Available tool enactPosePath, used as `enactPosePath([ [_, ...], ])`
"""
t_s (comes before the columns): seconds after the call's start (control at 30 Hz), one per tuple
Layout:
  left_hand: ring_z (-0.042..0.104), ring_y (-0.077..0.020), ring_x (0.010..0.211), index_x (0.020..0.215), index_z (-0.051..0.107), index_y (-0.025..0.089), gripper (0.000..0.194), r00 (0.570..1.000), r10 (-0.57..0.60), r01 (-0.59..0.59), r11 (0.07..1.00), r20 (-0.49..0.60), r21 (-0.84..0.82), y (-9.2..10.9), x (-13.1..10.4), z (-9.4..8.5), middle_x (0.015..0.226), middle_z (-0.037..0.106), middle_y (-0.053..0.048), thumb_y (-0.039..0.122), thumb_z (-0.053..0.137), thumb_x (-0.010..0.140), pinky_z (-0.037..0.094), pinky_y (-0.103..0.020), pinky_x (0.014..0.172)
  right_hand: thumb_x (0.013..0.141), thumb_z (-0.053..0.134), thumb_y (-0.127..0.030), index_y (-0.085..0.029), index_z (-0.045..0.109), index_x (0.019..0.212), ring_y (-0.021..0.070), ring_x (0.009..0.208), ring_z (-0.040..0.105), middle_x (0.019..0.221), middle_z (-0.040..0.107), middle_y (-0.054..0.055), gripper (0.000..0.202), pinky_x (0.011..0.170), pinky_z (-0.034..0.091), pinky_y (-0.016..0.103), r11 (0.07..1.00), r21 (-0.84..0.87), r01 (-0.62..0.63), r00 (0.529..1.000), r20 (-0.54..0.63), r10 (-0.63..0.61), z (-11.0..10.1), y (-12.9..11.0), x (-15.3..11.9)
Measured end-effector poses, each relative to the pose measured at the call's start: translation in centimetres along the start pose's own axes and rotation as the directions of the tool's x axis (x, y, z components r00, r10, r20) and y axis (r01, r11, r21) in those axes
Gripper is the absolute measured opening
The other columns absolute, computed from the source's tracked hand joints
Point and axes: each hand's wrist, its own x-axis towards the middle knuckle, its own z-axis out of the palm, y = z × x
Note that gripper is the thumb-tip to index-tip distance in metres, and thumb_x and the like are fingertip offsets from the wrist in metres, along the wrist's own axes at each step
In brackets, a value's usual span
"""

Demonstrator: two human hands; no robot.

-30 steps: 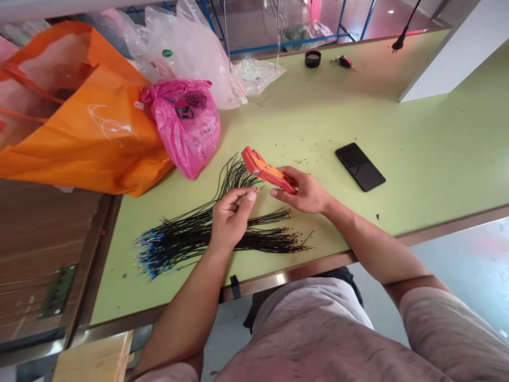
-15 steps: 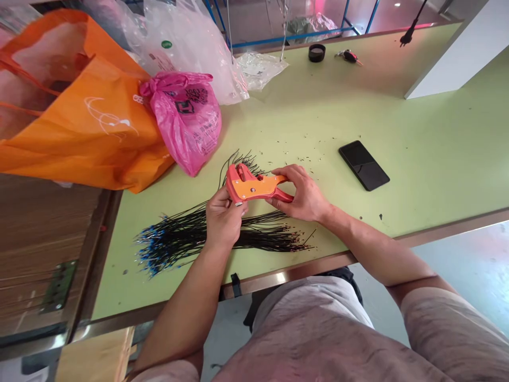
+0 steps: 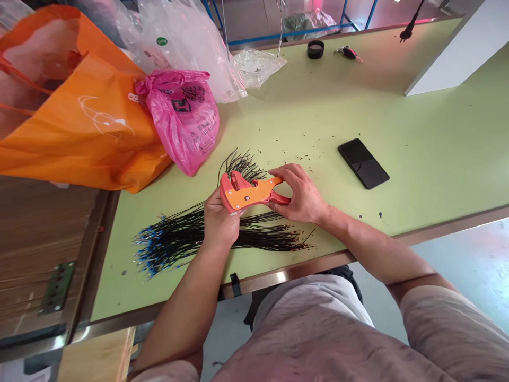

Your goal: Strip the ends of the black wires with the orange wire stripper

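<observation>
My right hand (image 3: 300, 193) is wrapped round the handles of an orange and red wire stripper (image 3: 254, 193), held above the bench with its jaws pointing left. At the jaw end my left hand (image 3: 221, 223) is closed, thumb and fingers tucked under and behind the tool's head. What those fingers pinch is hidden. Below the hands lies a thick bundle of black wires (image 3: 262, 237) with blue tips (image 3: 153, 249) at its left end and coppery ends at the right. A smaller fan of black wires (image 3: 244, 163) spreads just behind the tool.
A black phone (image 3: 363, 163) lies to the right, with small scraps (image 3: 304, 157) scattered nearby. An orange bag (image 3: 119, 154), a pink plastic bag (image 3: 186, 124) and clear bags (image 3: 186, 42) crowd the back left. A black ring (image 3: 315, 50) and keys (image 3: 349, 53) sit farther back.
The wire stripper's head has moved slightly left and toward me, tilting a little. Both hands keep their hold, and more of the wire fan behind the tool shows.
</observation>
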Motion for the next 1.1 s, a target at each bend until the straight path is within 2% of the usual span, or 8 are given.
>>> enactPosePath([
  [0.1,0.051,-0.0077,0.057,0.069,0.060,0.021,0.047,1.000,0.023,-0.023,0.999,0.004,-0.023,-0.3,0.0,-0.2,0.068,0.063,0.005,0.034,0.103,0.054,0.040,-0.021,0.052,0.093,0.078,-0.049,-0.020,0.063,0.144,0.0340,0.126,0.064,0.132,0.070,0.016,0.061,0.113,0.055,0.055,1.000,0.012,0.005,1.000,0.014,-0.006,0.1,-0.1,-0.1],
  [0.33,0.053,-0.0070,0.056,0.067,0.062,0.019,0.054,0.998,0.065,-0.064,0.995,0.017,-0.074,-1.4,0.4,-0.7,0.065,0.064,0.005,0.040,0.108,0.051,0.038,-0.017,0.049,0.093,0.077,-0.051,-0.017,0.063,0.143,0.0330,0.123,0.066,0.130,0.071,0.017,0.063,0.110,0.057,0.054,0.999,0.005,0.038,0.999,-0.013,-0.038,0.4,-0.1,-0.1],
  [0.53,0.056,-0.0081,0.058,0.070,0.066,0.020,0.041,0.994,0.096,-0.092,0.993,0.048,-0.069,-1.6,0.5,-1.1,0.070,0.067,0.005,0.021,0.104,0.053,0.045,-0.019,0.052,0.094,0.076,-0.052,-0.017,0.065,0.141,0.0316,0.119,0.067,0.127,0.072,0.016,0.060,0.108,0.058,0.053,0.999,0.004,0.048,0.998,-0.035,-0.048,0.3,-0.1,-0.1],
  [0.63,0.065,-0.0122,0.065,0.076,0.071,0.021,0.037,0.993,0.087,-0.085,0.996,0.086,-0.027,-1.7,0.6,-1.6,0.076,0.072,0.004,0.019,0.101,0.055,0.052,-0.022,0.058,0.095,0.074,-0.053,-0.017,0.065,0.142,0.0313,0.116,0.066,0.124,0.072,0.016,0.060,0.105,0.059,0.052,0.998,-0.034,0.054,0.998,-0.028,-0.055,0.2,-0.1,-0.1],
  [0.77,0.075,-0.0199,0.080,0.086,0.074,0.022,0.038,0.985,0.106,-0.116,0.991,0.133,0.070,-2.2,0.8,-2.4,0.085,0.077,0.000,0.027,0.101,0.058,0.064,-0.031,0.074,0.097,0.071,-0.051,-0.015,0.064,0.143,0.0306,0.111,0.065,0.121,0.071,0.015,0.058,0.100,0.059,0.051,0.990,-0.114,0.085,0.996,-0.026,-0.088,-0.1,-0.3,-0.1],
  [0.93,0.075,-0.0198,0.077,0.084,0.076,0.021,0.040,0.985,0.108,-0.110,0.994,0.133,0.011,-2.3,0.8,-2.4,0.092,0.081,-0.006,0.031,0.104,0.059,0.066,-0.031,0.072,0.097,0.069,-0.045,-0.015,0.065,0.139,0.0305,0.108,0.062,0.120,0.070,0.015,0.052,0.096,0.059,0.050,0.977,-0.177,0.116,0.991,-0.042,-0.126,-0.3,-0.4,-0.1],
  [1.1,0.081,-0.0297,0.091,0.084,0.075,0.021,0.045,0.990,0.074,-0.076,0.997,0.121,0.011,-2.2,0.7,-2.2,0.094,0.083,-0.010,0.050,0.103,0.066,0.071,-0.041,0.080,0.096,0.068,-0.043,-0.019,0.066,0.136,0.0299,0.107,0.061,0.120,0.070,0.014,0.047,0.092,0.058,0.049,0.975,-0.194,0.110,0.992,-0.031,-0.118,-0.3,-0.6,-0.1],
])
